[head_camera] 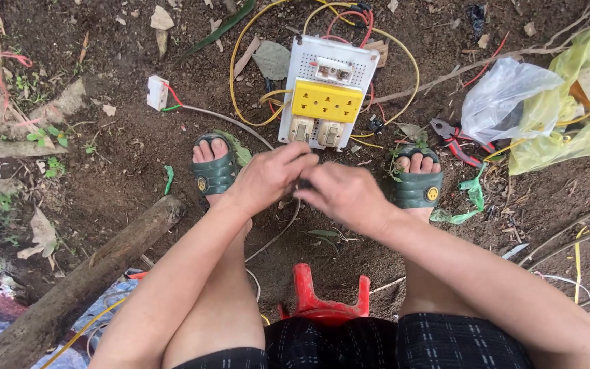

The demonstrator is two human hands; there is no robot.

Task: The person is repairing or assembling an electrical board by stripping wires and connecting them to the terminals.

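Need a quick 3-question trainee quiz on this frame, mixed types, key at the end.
1. True or false: the white perforated board lies on the soil between the two feet in green sandals.
2. Which tool lies right of the board, by the clear plastic bag?
A. hammer
B. red-handled pliers
C. saw
3. Fill in: the left hand and right hand meet just below the board, above a ___ plastic stool.

Key: 1 true; 2 B; 3 red. What the fingers pinch between them is too small to tell.
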